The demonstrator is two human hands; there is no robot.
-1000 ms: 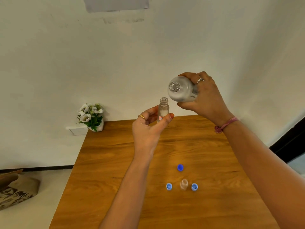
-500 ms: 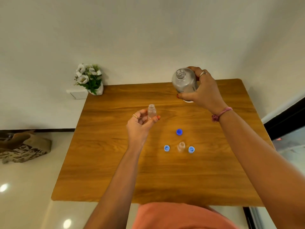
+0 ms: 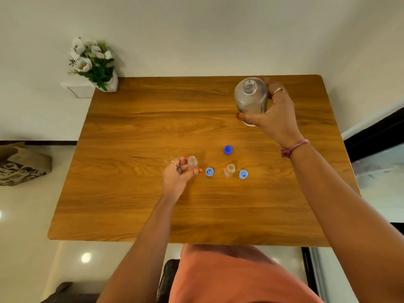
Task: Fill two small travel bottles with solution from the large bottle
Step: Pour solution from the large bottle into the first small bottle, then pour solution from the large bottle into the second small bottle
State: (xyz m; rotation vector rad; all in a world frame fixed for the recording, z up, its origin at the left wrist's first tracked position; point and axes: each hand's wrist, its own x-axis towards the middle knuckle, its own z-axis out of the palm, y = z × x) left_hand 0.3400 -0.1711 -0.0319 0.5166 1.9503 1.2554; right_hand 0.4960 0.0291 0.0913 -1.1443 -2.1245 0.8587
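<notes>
— How many bottles and caps do you count?

— Three bottles, three caps. One large bottle (image 3: 251,99), uncapped, and two small travel bottles, both open at the top. One dark blue cap (image 3: 228,149) and two lighter ones, the left light blue cap (image 3: 209,172) and the right light blue cap (image 3: 243,174), all lying on the wooden table (image 3: 135,132).

— Where do the hands stand?

— The right hand (image 3: 274,114) is wrapped around the large bottle, thumb across the front low on its body and fingers behind it, near the far right corner of the table. The left hand (image 3: 178,174) pinches the first travel bottle (image 3: 192,162) between thumb and fingertips, upright, just left of the left light blue cap. Whether it touches the tabletop I cannot tell.

— And the other small one?

— The second travel bottle (image 3: 229,170) stands free between the two light caps, with the dark cap a little beyond it.

— Room to move?

— The left half of the table is bare wood, and so is the strip along the near edge. A flower pot (image 3: 102,79) sits at the far left corner, well apart from everything.
</notes>
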